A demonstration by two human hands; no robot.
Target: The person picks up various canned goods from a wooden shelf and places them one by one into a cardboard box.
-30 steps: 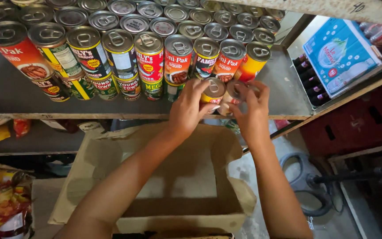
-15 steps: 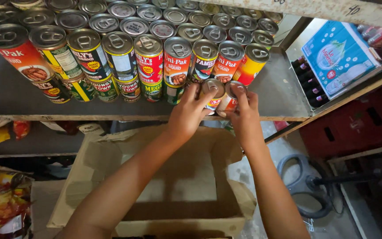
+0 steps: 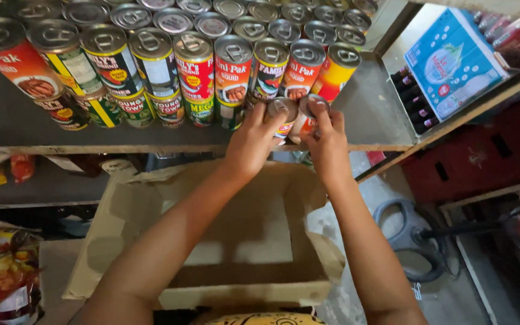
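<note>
Both hands gripping tins at shelf edge.
Left hand [image 3: 252, 144] clasps one tin [image 3: 282, 114]; right hand [image 3: 327, 139] clasps a second tin [image 3: 308, 114] beside it, on the shelf [image 3: 386, 114] before stacked cans [image 3: 195, 66], above a box [image 3: 236, 241].

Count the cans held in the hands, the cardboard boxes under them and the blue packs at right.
Held cans: 2 (left can in left hand, right can in right hand)
Cardboard boxes: 1
Blue packs: 1
Total: 4
</note>
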